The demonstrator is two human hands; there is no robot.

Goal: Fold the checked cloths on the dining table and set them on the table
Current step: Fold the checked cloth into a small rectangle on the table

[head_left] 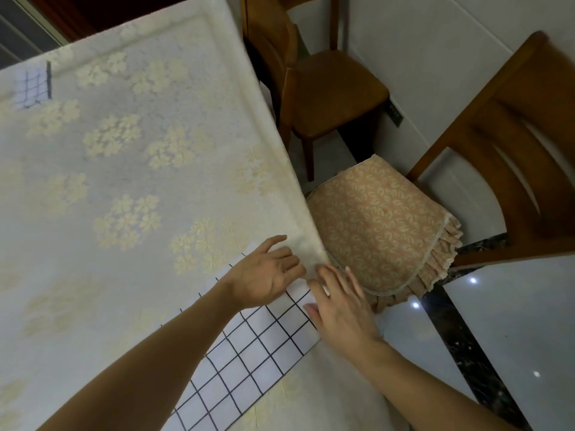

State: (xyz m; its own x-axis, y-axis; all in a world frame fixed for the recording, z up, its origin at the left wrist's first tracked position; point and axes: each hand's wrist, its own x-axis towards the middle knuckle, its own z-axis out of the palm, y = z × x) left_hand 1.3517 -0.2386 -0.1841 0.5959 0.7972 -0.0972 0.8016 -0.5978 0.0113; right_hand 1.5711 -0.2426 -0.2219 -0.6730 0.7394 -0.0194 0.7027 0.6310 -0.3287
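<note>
A white cloth with a black check (pixel 249 353) lies flat at the near right corner of the dining table (pixel 140 169), which has a pale flowered cover. My left hand (pixel 264 275) rests palm down on the cloth's far end, fingers spread. Beside it my right hand (pixel 339 309) lies flat on the cloth's right edge at the table's rim, fingers together and pointing away from me. A small folded checked cloth (pixel 32 87) sits far off at the table's left.
A wooden chair with a patterned, frilled seat cushion (pixel 382 231) stands right beside the table corner. A second wooden chair (pixel 326 88) stands further back along the table's right side. Glossy floor tiles lie at the lower right.
</note>
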